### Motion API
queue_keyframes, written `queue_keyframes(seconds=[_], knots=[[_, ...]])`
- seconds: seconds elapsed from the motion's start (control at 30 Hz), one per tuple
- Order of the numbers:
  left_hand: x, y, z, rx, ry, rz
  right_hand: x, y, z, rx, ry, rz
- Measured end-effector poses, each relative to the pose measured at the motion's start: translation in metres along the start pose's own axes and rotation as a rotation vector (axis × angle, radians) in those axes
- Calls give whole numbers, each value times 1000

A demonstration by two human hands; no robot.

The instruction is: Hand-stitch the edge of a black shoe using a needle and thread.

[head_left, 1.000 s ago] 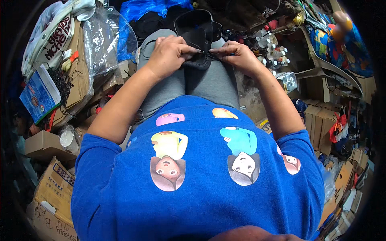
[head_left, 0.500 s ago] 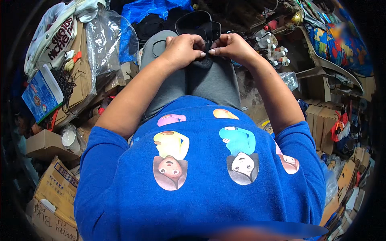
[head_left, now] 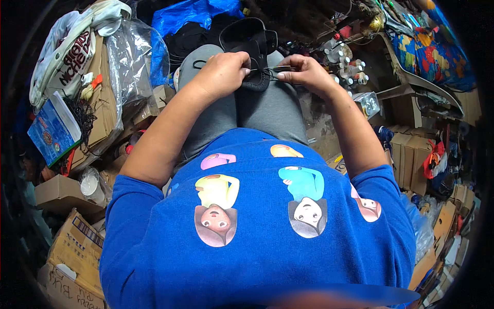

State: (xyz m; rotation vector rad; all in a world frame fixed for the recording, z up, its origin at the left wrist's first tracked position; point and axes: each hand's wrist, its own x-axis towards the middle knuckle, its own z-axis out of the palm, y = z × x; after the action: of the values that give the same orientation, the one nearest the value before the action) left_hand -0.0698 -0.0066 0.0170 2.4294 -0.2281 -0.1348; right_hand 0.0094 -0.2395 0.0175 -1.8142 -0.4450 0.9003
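A black shoe (head_left: 256, 82) rests on my lap, its rounded toe toward me and its dark opening away from me. Over its front, a thin black shoelace (head_left: 268, 70) runs across between my two hands. My left hand (head_left: 226, 72) is closed, thumb and fingertips pinching the lace at the shoe's left side; a dark loop (head_left: 198, 64) sticks out beyond that hand. On the other side, my right hand (head_left: 303, 74) pinches a lace end, a little apart from the shoe. Dark lace against dark shoe hides how the strands cross.
Plastic bottles (head_left: 350, 67) stand beyond my right hand. To the left are a white cloth bag (head_left: 62, 67), clear plastic sheeting (head_left: 128, 56) and a blue book (head_left: 54, 129). Cardboard boxes (head_left: 69, 195) lie left, and flattened cardboard (head_left: 411, 159) leans at the right.
My right hand has moved away from the shoe to the right, drawing out a stretch of lace. My left hand has moved slightly down, still pinching.
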Motion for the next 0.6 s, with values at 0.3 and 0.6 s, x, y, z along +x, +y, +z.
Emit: queue_keyframes(seconds=[0.3,0.6], knots=[[4,5,3,-35,-48,64,-22,2,0,27,97,51],[8,6,4,95,-36,171,12,18,-54,-747,581,-177]])
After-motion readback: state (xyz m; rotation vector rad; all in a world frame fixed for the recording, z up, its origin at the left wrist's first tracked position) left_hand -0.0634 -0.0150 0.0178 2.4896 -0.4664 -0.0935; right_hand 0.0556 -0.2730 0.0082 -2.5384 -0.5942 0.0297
